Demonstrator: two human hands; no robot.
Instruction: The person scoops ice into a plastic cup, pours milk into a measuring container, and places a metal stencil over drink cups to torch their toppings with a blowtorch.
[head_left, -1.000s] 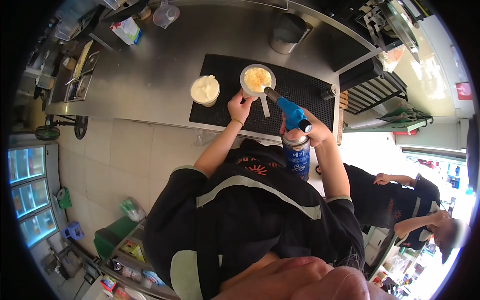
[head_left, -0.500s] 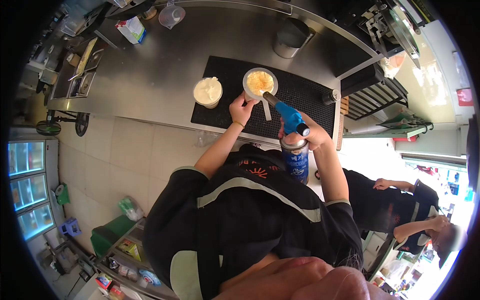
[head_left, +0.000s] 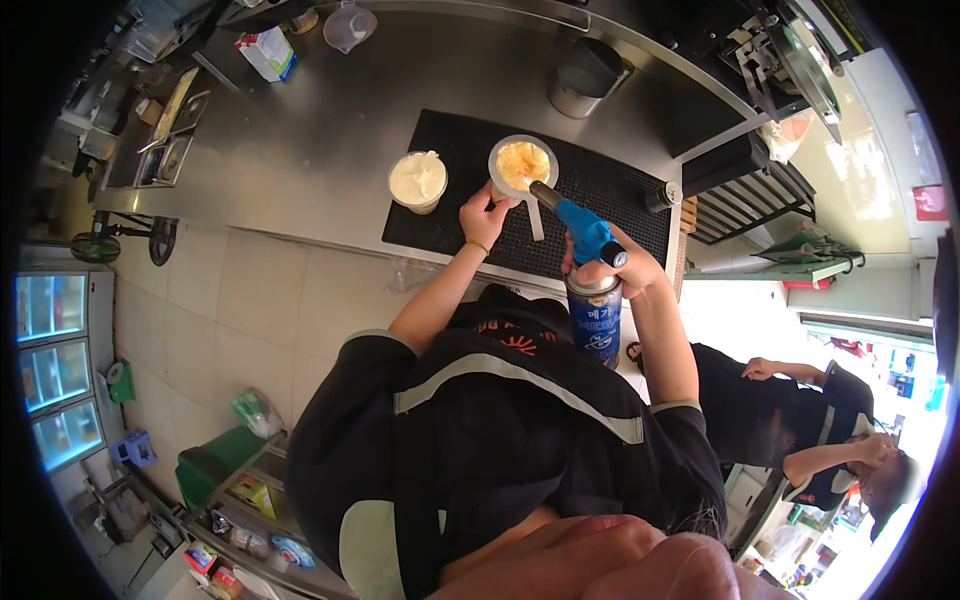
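My left hand (head_left: 483, 217) is closed at the lower side of a cup (head_left: 523, 166) with a pale ring around its rim and a yellow, partly browned top. My right hand (head_left: 628, 265) grips a blue torch (head_left: 585, 226) fitted on a blue gas can (head_left: 595, 322). The torch's metal nozzle points at the cup's top, where a small glow shows. A second cup (head_left: 418, 180) with a smooth cream top stands to the left on the black mat (head_left: 450, 138). A flat pale handle (head_left: 536, 220) extends from the ring toward me.
A metal pitcher (head_left: 585, 82) and a small can (head_left: 663, 196) stand beyond and right of the cups. At the back left are a carton (head_left: 268, 54) and a clear measuring cup (head_left: 350, 27). Another person (head_left: 790, 410) stands at the right.
The torch nozzle has shifted slightly over the cup's top, and the browned patches look a little deeper. Both hands keep their holds. The view has moved slightly.
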